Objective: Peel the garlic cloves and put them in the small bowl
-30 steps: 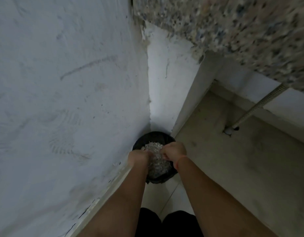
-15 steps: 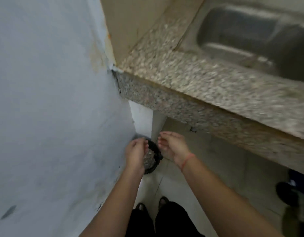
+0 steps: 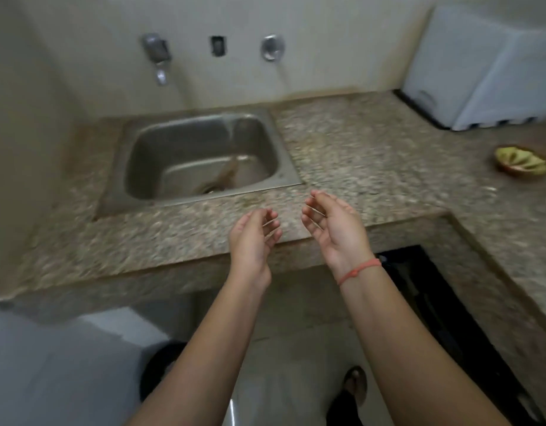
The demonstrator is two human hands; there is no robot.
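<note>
My left hand (image 3: 253, 238) and my right hand (image 3: 333, 227) hang side by side in the air over the front edge of the granite counter (image 3: 373, 161), palms turned inward. Their fingers are loosely curled and hold nothing. A small brown bowl (image 3: 519, 161) with pale yellowish pieces in it sits at the far right of the counter, well away from both hands. No unpeeled garlic shows anywhere in the head view.
A steel sink (image 3: 201, 158) is set in the counter at the left, with a tap (image 3: 156, 55) on the wall above. A white appliance (image 3: 486, 66) stands at the back right. A dark bin (image 3: 161, 367) sits on the floor by my left forearm.
The view has swung up from the bin on the floor to the counter and sink. Both hands have risen from the bin's rim to counter height, holding nothing.
</note>
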